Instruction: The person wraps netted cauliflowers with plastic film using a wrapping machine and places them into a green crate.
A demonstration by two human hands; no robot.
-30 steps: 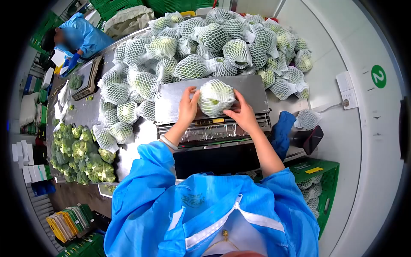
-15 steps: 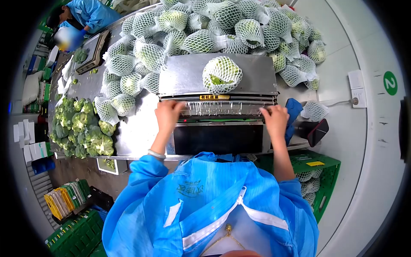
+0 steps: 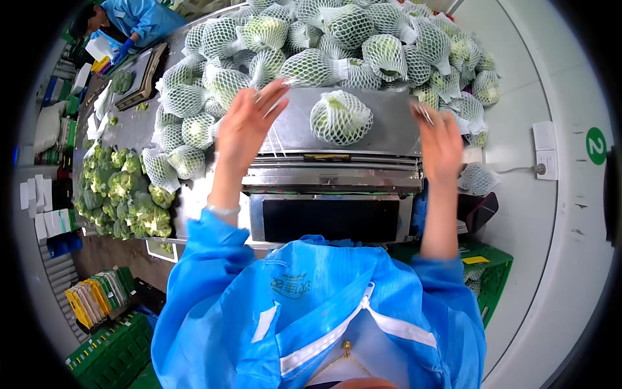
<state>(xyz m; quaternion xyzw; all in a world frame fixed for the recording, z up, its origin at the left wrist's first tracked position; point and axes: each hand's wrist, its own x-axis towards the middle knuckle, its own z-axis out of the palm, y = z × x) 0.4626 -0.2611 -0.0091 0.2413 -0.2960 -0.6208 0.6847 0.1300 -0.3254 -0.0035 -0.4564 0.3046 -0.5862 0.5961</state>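
Note:
A round pale-green vegetable head [image 3: 341, 117] in a white foam net sits on the metal plate [image 3: 395, 129] of a wrapping machine [image 3: 330, 178]. My left hand [image 3: 249, 120] is raised at the plate's left side, fingers pinched at the tips. My right hand [image 3: 442, 139] is raised opposite, at the right edge, fingers bent together and slightly blurred. Clear plastic film [image 3: 276, 141] shows as thin bright streaks below my left fingers, and glints appear at both sets of fingertips. Most of the film between the hands is too transparent to make out. Neither hand touches the vegetable.
Netted vegetables [image 3: 311, 67] are heaped behind and beside the plate. Bare broccoli heads [image 3: 123, 191] lie at the left. A co-worker [image 3: 139, 23] in blue stands beyond a scale [image 3: 139, 81]. A wall socket [image 3: 545, 165] with a cable is at right, above a green crate [image 3: 495, 272].
Both hands have moved up and away from the machine's front, to either side of the netted vegetable. The film stretched along the front slot has been drawn upward with them.

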